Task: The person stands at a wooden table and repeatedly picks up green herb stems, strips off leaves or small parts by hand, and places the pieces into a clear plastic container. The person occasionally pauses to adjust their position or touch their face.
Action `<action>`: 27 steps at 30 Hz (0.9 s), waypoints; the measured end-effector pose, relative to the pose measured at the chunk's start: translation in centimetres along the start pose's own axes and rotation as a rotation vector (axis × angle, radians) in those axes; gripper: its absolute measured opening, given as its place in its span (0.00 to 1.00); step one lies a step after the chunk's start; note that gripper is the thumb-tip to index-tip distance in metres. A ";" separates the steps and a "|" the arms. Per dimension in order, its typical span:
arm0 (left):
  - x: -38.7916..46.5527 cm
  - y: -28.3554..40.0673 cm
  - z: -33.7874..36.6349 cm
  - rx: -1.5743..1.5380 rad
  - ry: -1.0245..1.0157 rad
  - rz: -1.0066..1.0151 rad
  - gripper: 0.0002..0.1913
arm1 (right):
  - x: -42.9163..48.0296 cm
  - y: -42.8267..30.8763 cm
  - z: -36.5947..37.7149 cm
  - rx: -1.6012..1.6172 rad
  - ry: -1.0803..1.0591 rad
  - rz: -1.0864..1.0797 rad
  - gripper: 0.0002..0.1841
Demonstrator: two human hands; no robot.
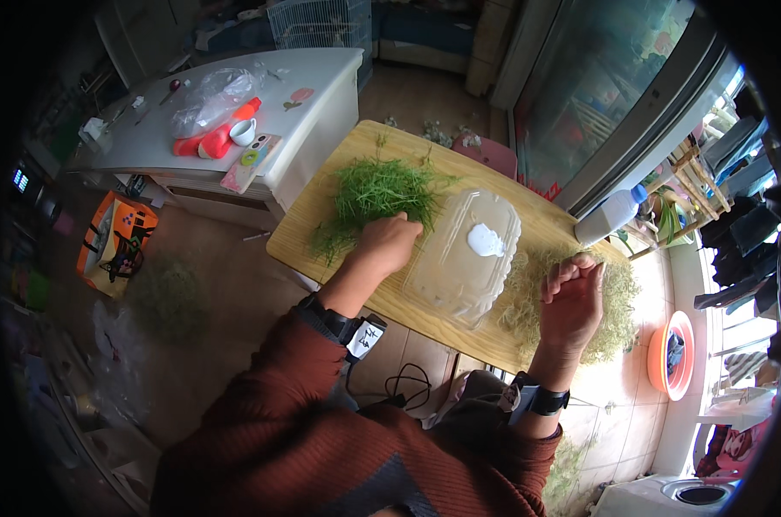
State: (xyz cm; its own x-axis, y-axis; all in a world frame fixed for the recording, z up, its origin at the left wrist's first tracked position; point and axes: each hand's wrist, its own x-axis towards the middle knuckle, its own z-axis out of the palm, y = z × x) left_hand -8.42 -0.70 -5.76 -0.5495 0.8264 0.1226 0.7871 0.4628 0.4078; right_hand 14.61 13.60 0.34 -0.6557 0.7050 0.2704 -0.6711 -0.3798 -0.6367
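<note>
My left hand [392, 242] is at the near edge of a pile of fine green plant-like sprigs [384, 190] on a wooden tabletop [355, 142]. Its fingers curl down, and their tips are hidden. To its right lies a clear plastic container or lid [451, 278], with a white paste-like blob [485, 240] on top. My right hand [572, 294] is raised over a heap of pale, yellowish wispy sprigs [613, 316]. Its fingers are bent, with thumb and forefinger close together; whether a thin piece is between them is unclear.
A capped bottle of whitish liquid [610, 215] stands at the table's far right corner. Behind it is a glass door [597, 84]. A pink stool [487, 155] touches the far side. On the left, a white cabinet [325, 77] holds a cup [242, 132] and phone [251, 161].
</note>
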 end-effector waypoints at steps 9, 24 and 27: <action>0.4 -0.4 -2.2 -0.151 0.231 0.112 0.04 | -0.1 0.2 -0.2 -0.009 0.038 0.051 0.16; -0.4 0.2 -8.2 -1.208 0.586 -0.033 0.08 | -0.1 1.8 1.5 -0.187 0.137 0.150 0.13; -0.9 1.5 -7.7 -1.523 0.461 0.069 0.09 | -0.5 2.5 2.6 -0.369 0.117 0.215 0.14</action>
State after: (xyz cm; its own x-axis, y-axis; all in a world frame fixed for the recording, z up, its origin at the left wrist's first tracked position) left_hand -8.86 -3.25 1.76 -0.7829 0.5366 0.3149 -0.0344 -0.5426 0.8393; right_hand 12.31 10.74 0.53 -0.7089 0.7045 0.0335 -0.3413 -0.3011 -0.8904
